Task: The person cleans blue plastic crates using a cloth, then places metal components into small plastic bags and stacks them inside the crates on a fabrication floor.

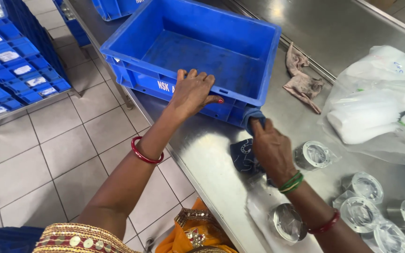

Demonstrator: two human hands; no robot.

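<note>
At a steel workbench [212, 154], a worker's right hand [272, 149] grips a dark blue cloth [245, 154] against the corner of an empty blue plastic crate [198, 51] (apparently mid-wipe), while the left hand [191, 91] lies spread on its near rim; the next stroke likely needs that bracing.

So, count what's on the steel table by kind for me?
Blue crates: 2
Cloths: 2, a dark blue one under the right hand, a pinkish rag
Metal rings: 6 in view
Clear plastic bag: 1
Total: 11
</note>
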